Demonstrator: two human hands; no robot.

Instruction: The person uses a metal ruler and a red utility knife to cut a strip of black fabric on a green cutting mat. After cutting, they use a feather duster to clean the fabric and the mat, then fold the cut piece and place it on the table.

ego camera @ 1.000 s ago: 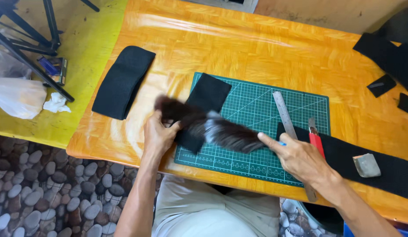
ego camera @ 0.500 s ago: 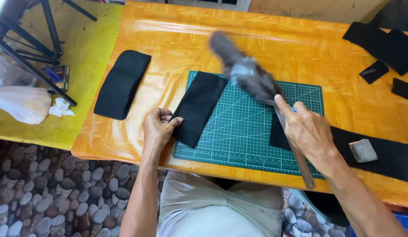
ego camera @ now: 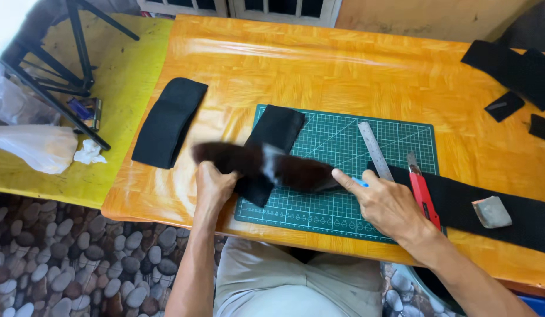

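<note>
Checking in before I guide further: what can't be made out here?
- Dark blurred object, head view: motion smear hides its shape and the right hand's grip.
- Black fabric piece: partly covered by that smear.
- Left hand: fingers curled under, contents unclear.
- Black strip: cut off at right edge.

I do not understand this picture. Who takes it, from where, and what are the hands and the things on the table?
There is no machine here. A person wears a camera on the head, so the view looks down at their own two bare hands. On the orange table lies a green cutting mat. The left hand presses on a black fabric piece on the mat. The right hand holds a dark brush; it is blurred, so it is moving. Near it lie a metal ruler, a red utility knife, a long black strip and a grey block. Another folded black piece lies to the left.
</note>
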